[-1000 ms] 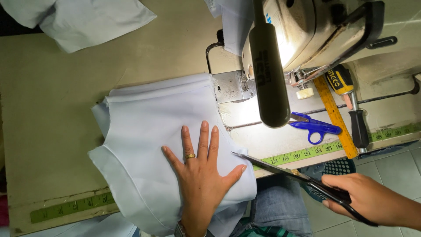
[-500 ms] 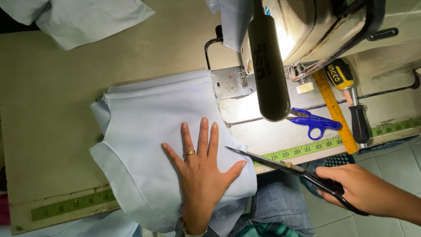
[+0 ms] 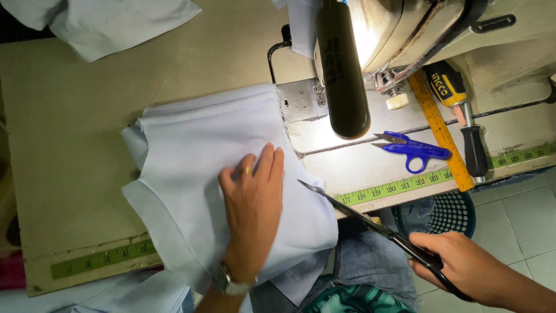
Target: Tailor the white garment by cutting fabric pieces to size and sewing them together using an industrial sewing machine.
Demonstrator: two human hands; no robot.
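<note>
Fabric [image 3: 202, 156] was pinned under left hand [image 3: 253, 214], fingers now drawn together vs. spread before; right hand [image 3: 463, 264] gripped scissors [image 3: 370, 223], tip nearer cloth edge.

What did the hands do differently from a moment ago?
The left hand, spread flat earlier, has drawn its fingers together on the pale blue cloth. The right hand has carried the long scissors closer, their tip now almost at the cloth's edge. The small blue snips and orange ruler stayed put.
</note>
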